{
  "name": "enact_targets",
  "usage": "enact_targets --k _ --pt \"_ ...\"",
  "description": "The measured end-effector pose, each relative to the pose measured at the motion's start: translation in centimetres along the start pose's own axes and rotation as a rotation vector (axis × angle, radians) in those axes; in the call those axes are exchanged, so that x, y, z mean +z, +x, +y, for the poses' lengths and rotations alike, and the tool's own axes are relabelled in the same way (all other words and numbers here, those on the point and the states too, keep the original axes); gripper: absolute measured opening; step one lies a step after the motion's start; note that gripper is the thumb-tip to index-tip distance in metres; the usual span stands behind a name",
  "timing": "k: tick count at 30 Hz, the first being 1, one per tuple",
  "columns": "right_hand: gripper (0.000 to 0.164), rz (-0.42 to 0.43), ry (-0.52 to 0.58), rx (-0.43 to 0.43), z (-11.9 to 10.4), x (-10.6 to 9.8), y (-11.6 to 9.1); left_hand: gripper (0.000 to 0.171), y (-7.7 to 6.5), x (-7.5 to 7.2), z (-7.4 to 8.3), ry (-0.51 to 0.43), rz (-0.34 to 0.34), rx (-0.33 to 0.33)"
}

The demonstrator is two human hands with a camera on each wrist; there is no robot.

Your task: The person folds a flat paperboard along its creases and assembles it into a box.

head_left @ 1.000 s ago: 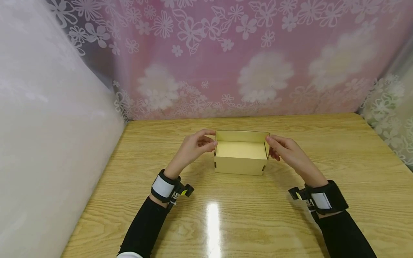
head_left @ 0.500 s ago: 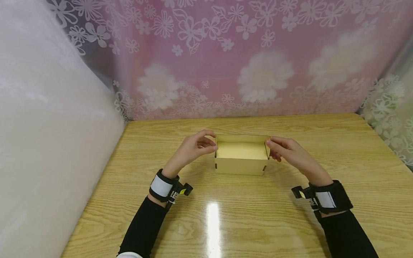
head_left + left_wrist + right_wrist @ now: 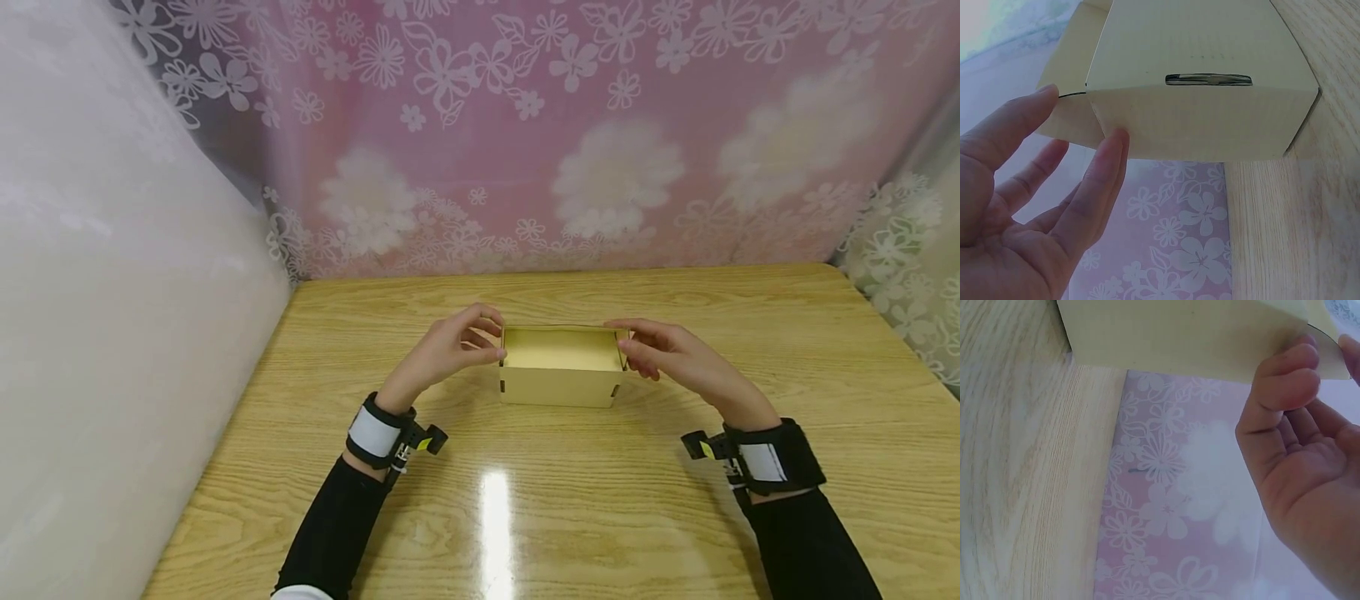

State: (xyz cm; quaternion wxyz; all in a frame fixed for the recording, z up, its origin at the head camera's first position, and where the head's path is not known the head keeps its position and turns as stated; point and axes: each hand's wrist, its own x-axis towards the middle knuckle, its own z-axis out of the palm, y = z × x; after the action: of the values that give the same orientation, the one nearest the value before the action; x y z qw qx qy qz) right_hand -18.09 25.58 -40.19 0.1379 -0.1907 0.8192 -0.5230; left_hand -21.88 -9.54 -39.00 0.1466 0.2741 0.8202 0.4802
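Note:
A small yellowish cardboard box [image 3: 558,387] stands on the table, its raised flap along the back and its pale inside showing from above. At its left end, my left hand [image 3: 453,342] pinches the upper part with thumb in front and fingertips behind. The left wrist view shows the thumb at the edge of a side flap [image 3: 1072,119], with other fingertips against the box's side. My right hand [image 3: 663,358] grips the upper right corner, the index finger reaching over the back edge and the thumb at the side. Its other fingers are curled near the box's outer wall.
The box rests on a wood-grain table [image 3: 585,517] with a strip of glare near the front. A pink flowered curtain [image 3: 525,167] hangs behind, and a pale sheet [image 3: 127,292] covers the left side.
The back flap's top edge has come down toward the front, so its inner strip no longer shows. My right index finger has extended over that edge; my left hand has shifted only slightly.

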Motion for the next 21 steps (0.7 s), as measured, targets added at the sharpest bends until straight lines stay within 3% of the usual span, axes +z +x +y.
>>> enact_targets --k 21 --pt "0.047 -0.092 0.006 -0.010 0.46 -0.32 -0.12 0.042 0.36 0.22 -0.33 -0.002 -0.068 -0.007"
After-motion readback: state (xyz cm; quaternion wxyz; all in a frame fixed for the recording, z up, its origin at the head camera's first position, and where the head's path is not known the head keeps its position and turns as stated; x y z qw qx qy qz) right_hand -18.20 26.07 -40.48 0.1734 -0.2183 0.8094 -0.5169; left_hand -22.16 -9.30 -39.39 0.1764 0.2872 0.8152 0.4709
